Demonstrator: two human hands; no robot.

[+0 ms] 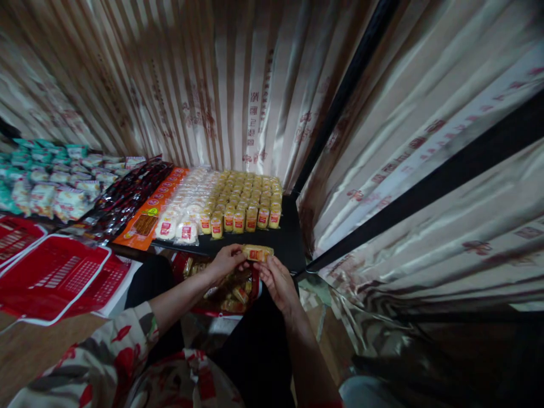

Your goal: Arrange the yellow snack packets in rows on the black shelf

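Between my two hands is a small packaged snack cake in a yellow wrapper with a red label. My left hand pinches its left end, and my right hand grips the right end. Just beyond, rows of matching yellow packaged cakes stand upright on the black table. Below my hands, between my knees, a red basket holds more yellow packs, partly hidden by my left forearm.
Left of the yellow rows lie white round packs, an orange packet, dark shiny packets, and white and green bags. Red baskets with white handles sit at the left. Curtains and black poles enclose the table.
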